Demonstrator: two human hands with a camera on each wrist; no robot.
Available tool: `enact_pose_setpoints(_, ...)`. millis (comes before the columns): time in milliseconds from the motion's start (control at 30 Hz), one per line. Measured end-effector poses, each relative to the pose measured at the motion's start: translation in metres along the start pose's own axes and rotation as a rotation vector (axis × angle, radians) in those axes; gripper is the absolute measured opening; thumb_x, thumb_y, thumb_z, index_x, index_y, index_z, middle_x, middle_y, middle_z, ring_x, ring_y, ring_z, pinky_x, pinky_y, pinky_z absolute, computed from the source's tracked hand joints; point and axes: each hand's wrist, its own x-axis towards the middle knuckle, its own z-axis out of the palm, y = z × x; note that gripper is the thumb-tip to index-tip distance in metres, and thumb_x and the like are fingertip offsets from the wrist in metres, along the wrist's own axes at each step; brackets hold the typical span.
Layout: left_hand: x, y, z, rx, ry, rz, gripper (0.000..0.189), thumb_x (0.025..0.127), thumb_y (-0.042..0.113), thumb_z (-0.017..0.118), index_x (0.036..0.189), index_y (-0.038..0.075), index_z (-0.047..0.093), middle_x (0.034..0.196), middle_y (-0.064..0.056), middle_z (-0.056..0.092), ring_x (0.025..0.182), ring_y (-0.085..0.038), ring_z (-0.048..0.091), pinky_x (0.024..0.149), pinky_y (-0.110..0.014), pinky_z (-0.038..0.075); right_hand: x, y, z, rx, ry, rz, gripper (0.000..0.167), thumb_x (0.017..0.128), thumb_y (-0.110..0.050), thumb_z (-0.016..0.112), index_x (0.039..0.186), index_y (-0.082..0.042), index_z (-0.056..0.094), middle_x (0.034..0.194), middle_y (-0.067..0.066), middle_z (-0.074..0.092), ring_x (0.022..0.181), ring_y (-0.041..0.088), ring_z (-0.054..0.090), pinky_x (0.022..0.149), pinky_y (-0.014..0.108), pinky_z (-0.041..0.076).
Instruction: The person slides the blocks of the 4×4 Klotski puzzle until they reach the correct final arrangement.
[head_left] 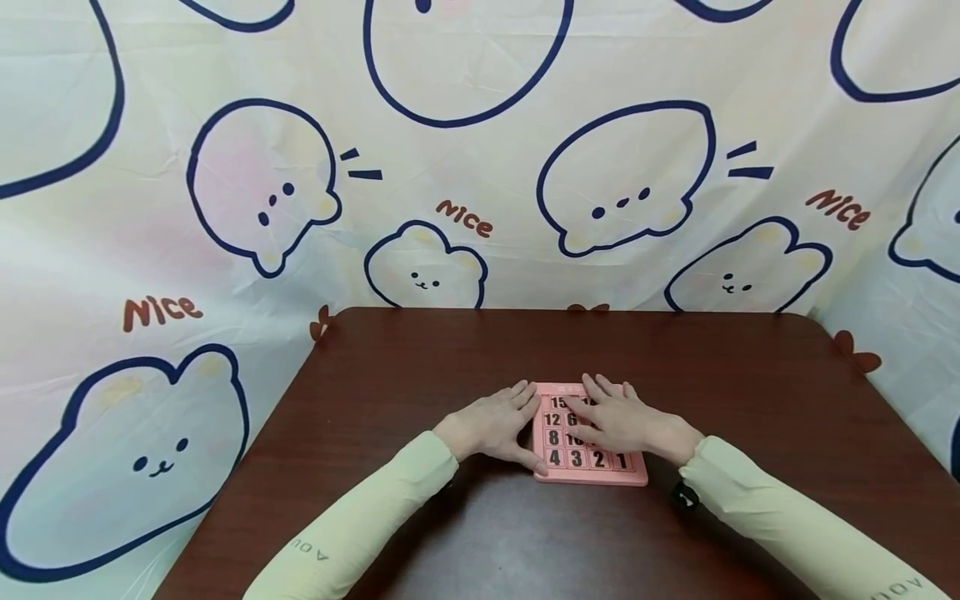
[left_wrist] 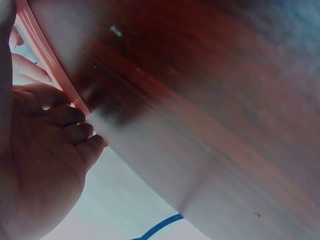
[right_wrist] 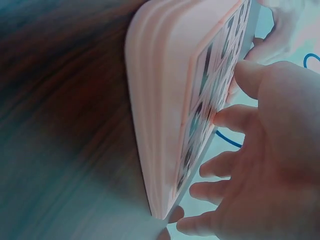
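A pink number slide puzzle (head_left: 592,477) lies flat on the table, its square tiles printed with black numbers. The bottom row reads 4, 3, 2, 1; much of the upper right is hidden under a hand. My left hand (head_left: 495,423) rests along the puzzle's left side, thumb at the lower left corner and fingers extended near the upper left corner. Spread over the tiles is my right hand (head_left: 622,421), a fingertip touching the tile face in the right wrist view. The puzzle's thick rounded side (right_wrist: 155,100) shows there too.
The dark brown wooden table (head_left: 420,350) spreads around the puzzle. Behind and beside it hangs a pale cloth (head_left: 517,275) with blue-outlined cartoon bears. Light sleeves (head_left: 375,508) cover both forearms, and a black strap (head_left: 684,495) sits at the right wrist.
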Motion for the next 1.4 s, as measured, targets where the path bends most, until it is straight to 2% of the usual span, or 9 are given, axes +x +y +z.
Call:
enact_pose_setpoints(233, -0.001, 0.0, 0.001, 0.043, 0.026, 0.016, 0.118, 0.072, 0.088, 0.05, 0.156, 0.009, 0.024, 0.166, -0.011, 0.015, 0.154, -0.024, 0.012, 0.124, -0.034, 0.021, 0.005, -0.007, 0.001, 0.014, -0.003, -0.01, 0.061, 0.1, -0.053, 0.044, 0.153, -0.022, 0.037, 0.162, 0.025, 0.015, 0.15, 0.046, 0.012, 0.111, 0.075, 0.015)
enact_pose_setpoints(400, 0.0, 0.0, 0.001, 0.031, 0.019, 0.008, 0.118, 0.073, 0.087, 0.051, 0.157, 0.01, 0.023, 0.166, -0.01, 0.014, 0.154, -0.023, 0.01, 0.124, -0.034, 0.02, 0.006, -0.009, 0.0, 0.017, -0.004, -0.011, 0.061, 0.101, -0.053, 0.044, 0.153, -0.022, 0.037, 0.162, 0.026, 0.015, 0.15, 0.047, 0.012, 0.11, 0.076, 0.015)
enact_pose_setpoints(1033, 0.0, 0.0, 0.002, 0.029, 0.029, 0.009, 0.12, 0.071, 0.088, 0.051, 0.157, 0.009, 0.022, 0.166, -0.012, 0.013, 0.154, -0.025, 0.011, 0.125, -0.033, 0.018, -0.025, 0.029, 0.007, 0.017, 0.059, 0.091, 0.068, 0.098, -0.057, 0.047, 0.153, -0.019, 0.037, 0.16, 0.027, 0.021, 0.147, 0.05, 0.017, 0.109, 0.076, 0.02)
enact_pose_setpoints(1167, 0.0, 0.0, 0.002, 0.038, 0.035, 0.011, 0.12, 0.072, 0.088, 0.051, 0.157, 0.009, 0.022, 0.166, -0.012, 0.014, 0.154, -0.025, 0.011, 0.125, -0.033, 0.018, -0.027, 0.03, 0.009, 0.022, 0.053, 0.1, 0.069, 0.098, -0.058, 0.046, 0.153, -0.019, 0.036, 0.161, 0.026, 0.02, 0.147, 0.049, 0.017, 0.109, 0.076, 0.019)
enact_pose_setpoints(1400, 0.0, -0.001, 0.003, 0.047, 0.035, 0.021, 0.12, 0.072, 0.088, 0.05, 0.157, 0.009, 0.022, 0.166, -0.012, 0.013, 0.154, -0.025, 0.011, 0.125, -0.034, 0.019, -0.023, 0.024, 0.008, 0.015, 0.063, 0.065, 0.067, 0.098, -0.057, 0.045, 0.152, -0.018, 0.04, 0.16, 0.027, 0.022, 0.147, 0.05, 0.018, 0.108, 0.077, 0.02)
